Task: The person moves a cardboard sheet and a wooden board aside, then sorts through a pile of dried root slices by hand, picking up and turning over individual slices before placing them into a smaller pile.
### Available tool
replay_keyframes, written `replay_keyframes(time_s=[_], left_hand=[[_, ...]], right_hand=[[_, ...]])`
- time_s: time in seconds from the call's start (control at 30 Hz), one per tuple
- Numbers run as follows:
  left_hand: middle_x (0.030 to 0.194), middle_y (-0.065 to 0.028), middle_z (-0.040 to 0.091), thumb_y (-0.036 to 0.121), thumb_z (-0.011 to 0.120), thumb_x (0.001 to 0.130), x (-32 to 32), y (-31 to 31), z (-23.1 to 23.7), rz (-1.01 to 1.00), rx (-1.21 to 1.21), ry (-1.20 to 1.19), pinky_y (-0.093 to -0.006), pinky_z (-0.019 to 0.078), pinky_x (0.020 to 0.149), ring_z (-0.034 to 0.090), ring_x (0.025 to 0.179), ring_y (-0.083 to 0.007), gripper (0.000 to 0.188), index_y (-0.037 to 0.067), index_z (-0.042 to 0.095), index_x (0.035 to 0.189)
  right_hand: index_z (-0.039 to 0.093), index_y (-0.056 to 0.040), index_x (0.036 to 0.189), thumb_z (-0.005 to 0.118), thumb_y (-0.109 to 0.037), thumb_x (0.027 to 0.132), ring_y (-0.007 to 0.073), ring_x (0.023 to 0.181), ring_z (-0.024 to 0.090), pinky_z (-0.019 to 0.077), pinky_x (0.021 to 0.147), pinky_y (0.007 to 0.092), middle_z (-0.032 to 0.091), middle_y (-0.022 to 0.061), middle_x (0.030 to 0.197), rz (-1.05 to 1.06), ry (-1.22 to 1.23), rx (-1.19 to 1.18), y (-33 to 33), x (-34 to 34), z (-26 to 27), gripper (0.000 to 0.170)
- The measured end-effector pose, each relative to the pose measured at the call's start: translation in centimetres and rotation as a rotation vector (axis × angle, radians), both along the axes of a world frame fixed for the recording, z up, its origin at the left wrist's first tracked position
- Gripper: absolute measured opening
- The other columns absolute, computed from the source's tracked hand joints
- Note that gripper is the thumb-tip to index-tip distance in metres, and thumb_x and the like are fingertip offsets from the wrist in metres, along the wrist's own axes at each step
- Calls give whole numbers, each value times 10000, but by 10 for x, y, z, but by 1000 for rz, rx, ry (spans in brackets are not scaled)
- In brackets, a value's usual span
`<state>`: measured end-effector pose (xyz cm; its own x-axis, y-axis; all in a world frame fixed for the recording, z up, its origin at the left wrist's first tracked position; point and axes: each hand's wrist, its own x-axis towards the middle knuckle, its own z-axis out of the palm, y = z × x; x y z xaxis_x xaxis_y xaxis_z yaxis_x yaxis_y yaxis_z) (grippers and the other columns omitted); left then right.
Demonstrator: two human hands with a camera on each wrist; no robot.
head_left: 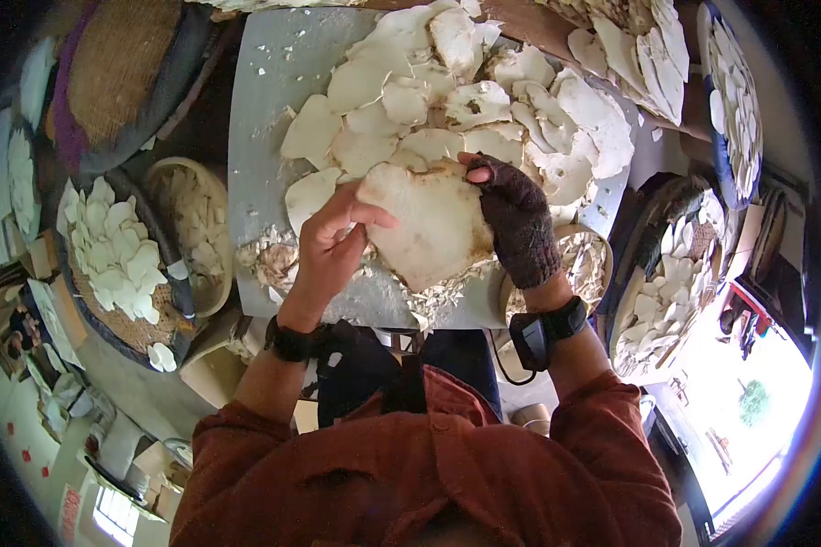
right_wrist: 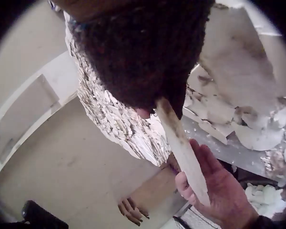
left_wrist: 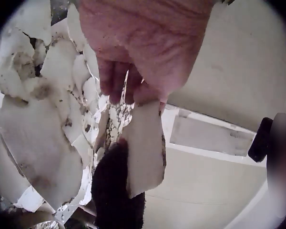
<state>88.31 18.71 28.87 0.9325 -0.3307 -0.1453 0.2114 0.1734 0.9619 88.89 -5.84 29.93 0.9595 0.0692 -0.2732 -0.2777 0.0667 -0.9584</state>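
Note:
A broad, flat off-white slice (head_left: 429,223) with brown-stained edges is held up in front of the person, over the near part of the metal table (head_left: 265,118). My bare left hand (head_left: 333,246) pinches its left edge, thumb on one face and fingers on the other. At its right edge my right hand (head_left: 520,223), in a dark knitted fingerless glove, grips it. Seen nearly edge-on in the right wrist view, the slice (right_wrist: 188,160) spans from the glove to the left hand (right_wrist: 224,195). A heap of similar slices (head_left: 365,137) lies just beyond the hands.
Small broken chips (head_left: 278,260) lie along the table's near side. To the left stand a round basket of pale pieces (head_left: 114,251) and a tub (head_left: 223,232). On the right are a small bowl of scraps (head_left: 588,260) and another filled basket (head_left: 666,292).

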Motion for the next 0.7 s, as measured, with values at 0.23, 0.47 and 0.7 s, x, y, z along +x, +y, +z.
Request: replay_keyframes(time_s=[0.23,0.47,0.7], left_hand=[[1136,-70,603,-50,533,864,-25,25,9,-21,107,307,-278,429,937,550,1082,-138,285,12,629,1125],[1079,-51,624,-8,583,852,-90,76,-34,386,285,414,-255,437,873,561,992,-112,400,51,539,1245],[1223,-122,564,-8,570,833,-109,129,-79,361,714,168,-334,426,943,557,1055,-201,556,54,400,1359]], right_hand=[[667,-51,1007,586,-29,867,185,913,643,515,801,300,658,104,1043,168,51,-156,-16,-24,-24,164],[640,-45,1008,682,-75,779,325,885,628,506,780,372,630,156,969,20,-159,-764,-22,-40,-16,234],[526,-41,1255,741,-315,725,377,998,576,476,860,447,605,201,1058,195,-97,-1172,-25,-21,-12,634]])
